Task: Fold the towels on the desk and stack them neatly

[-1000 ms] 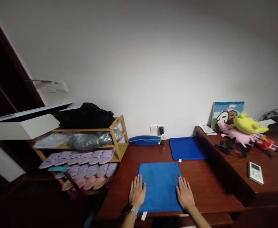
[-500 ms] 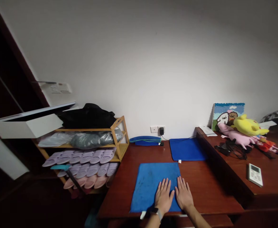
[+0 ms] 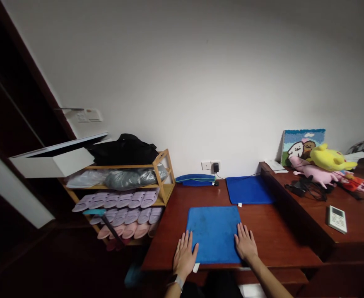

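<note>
A light-blue cloth point(image 3: 214, 234) lies flat near the front edge of the reddish-brown wooden table point(image 3: 281, 244), with a few dark stains and a white tag at its lower left corner. Along the cloth's left edge rests my left hand point(image 3: 184, 254), palm down with fingers stretched out. My right hand point(image 3: 245, 243) lies flat at the right edge, fingers slightly spread, fingertips by the cloth's border. Neither hand grips anything. Behind are a darker blue cloth point(image 3: 250, 190), spread flat, and a folded blue cloth point(image 3: 196, 180) with green edging against the wall.
A wooden rack point(image 3: 163, 182) of slippers stands left, topped by a black bag point(image 3: 124, 151) and a white box point(image 3: 73, 161). On the raised surface at right sit plush toys point(image 3: 315, 171), cables point(image 3: 307, 190), a white keypad device point(image 3: 337, 219) and a picture point(image 3: 302, 142).
My left hand has moved left from the middle of the cloth to its left edge. My right hand stays at the right edge. The view has shifted slightly.
</note>
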### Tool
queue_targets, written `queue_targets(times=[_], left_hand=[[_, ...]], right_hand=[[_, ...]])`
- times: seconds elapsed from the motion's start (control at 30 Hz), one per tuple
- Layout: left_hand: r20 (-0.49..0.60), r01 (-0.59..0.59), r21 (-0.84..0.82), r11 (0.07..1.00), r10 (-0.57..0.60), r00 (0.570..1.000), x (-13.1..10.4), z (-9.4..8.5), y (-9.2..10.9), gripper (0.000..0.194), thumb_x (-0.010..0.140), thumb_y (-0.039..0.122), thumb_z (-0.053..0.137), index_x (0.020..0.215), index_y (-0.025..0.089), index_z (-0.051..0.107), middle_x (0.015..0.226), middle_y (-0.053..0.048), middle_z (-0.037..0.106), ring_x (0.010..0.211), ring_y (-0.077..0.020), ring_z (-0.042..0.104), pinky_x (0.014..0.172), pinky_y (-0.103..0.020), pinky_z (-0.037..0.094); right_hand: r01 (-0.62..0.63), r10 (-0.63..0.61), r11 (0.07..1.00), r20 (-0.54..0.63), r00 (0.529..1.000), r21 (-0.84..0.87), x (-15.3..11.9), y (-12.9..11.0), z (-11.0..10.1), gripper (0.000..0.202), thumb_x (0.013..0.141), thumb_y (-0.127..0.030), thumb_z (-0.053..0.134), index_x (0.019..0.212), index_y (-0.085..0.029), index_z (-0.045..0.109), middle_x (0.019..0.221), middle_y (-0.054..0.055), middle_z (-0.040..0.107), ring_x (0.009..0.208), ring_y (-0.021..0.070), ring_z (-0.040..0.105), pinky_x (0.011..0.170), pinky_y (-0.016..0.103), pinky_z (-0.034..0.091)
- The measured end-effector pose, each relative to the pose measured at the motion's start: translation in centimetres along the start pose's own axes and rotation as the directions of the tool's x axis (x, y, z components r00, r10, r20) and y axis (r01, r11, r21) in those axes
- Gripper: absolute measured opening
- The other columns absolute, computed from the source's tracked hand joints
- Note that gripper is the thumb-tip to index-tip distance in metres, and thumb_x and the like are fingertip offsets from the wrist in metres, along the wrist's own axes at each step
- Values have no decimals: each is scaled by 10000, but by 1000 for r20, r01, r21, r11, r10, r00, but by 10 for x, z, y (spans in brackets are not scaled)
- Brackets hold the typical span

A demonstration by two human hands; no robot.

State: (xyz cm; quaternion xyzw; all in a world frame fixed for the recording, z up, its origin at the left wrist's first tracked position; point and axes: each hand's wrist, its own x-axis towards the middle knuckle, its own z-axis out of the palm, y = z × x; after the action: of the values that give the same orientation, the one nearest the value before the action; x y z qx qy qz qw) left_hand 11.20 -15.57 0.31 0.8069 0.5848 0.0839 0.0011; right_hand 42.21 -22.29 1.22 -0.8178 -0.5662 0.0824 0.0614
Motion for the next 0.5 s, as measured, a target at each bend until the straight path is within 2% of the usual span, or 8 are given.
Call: queue_targets(times=[0.1, 0.27, 0.5], left_hand=[[-12, 1, -5, 1000, -1, 1000, 0, 0, 2, 747, 1020, 623, 205, 1599, 168, 325, 1684, -78, 262, 1557, -274, 247, 1265, -467, 253], [-8, 1, -8, 1000, -1, 1000, 1, 0, 2, 757, 1018, 625, 212, 1602, 155, 312, 1688, -75, 246, 1561, -272, 232, 1272, -460, 236], [13, -3, 16, 1000, 3, 1000, 3, 0, -2, 748, 1015, 619, 214, 1605, 167, 300, 1686, -68, 234, 1559, -264, 236, 1266, -467, 250]], right_hand=[[8, -7, 1000, -54, 999, 15, -16, 3, 9, 682, 1020, -458, 148, 1615, -133, 218, 1691, 31, 198, 1571, 248, 172, 1277, 471, 156], [98, -92, 994, -110, 990, 47, -42, 18, 30, 687, 1024, -505, 196, 1602, -144, 282, 1676, 38, 230, 1562, 254, 207, 1277, 472, 189], [138, -123, 987, -170, 978, 78, -47, 21, 30, 672, 1036, -488, 201, 1579, -118, 340, 1659, 59, 273, 1550, 255, 237, 1280, 457, 213]])
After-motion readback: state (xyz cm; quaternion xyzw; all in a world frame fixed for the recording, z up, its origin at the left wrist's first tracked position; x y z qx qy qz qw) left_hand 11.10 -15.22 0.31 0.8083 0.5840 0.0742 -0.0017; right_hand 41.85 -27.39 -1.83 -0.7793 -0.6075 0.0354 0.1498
